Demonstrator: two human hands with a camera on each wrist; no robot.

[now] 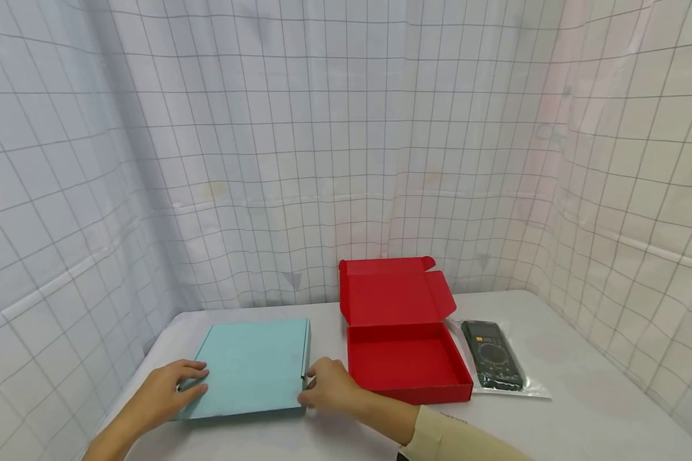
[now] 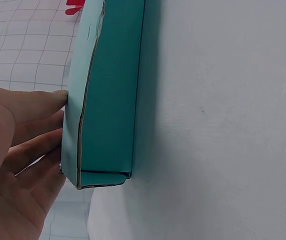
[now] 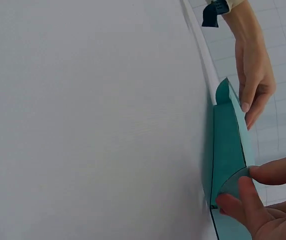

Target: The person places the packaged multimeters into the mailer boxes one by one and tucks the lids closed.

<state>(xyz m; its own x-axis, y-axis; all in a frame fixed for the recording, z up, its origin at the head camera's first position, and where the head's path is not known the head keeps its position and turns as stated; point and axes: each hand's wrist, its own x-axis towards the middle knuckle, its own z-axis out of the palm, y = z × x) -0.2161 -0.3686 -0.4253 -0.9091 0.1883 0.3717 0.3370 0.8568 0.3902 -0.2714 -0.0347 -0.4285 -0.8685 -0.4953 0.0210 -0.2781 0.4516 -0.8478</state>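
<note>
A light blue cardboard box (image 1: 254, 365) lies on the table, its lid down over it. My left hand (image 1: 170, 390) rests at the box's left edge, the thumb and a finger on the lid; in the left wrist view this hand (image 2: 20, 150) touches the lid near a corner. At the front right corner, my right hand (image 1: 337, 387) pinches a small side flap. The right wrist view shows the flap (image 3: 233, 182) bent between thumb and fingers of this hand (image 3: 270, 200). A second flap (image 3: 223, 92) sticks out at the box's other end, near the left hand.
An open red cardboard box (image 1: 406, 358) stands to the right, its lid raised at the back. Farther right, a black multimeter (image 1: 492, 355) lies in a clear plastic bag. A white gridded curtain (image 1: 346, 160) surrounds the white table (image 1: 576, 358).
</note>
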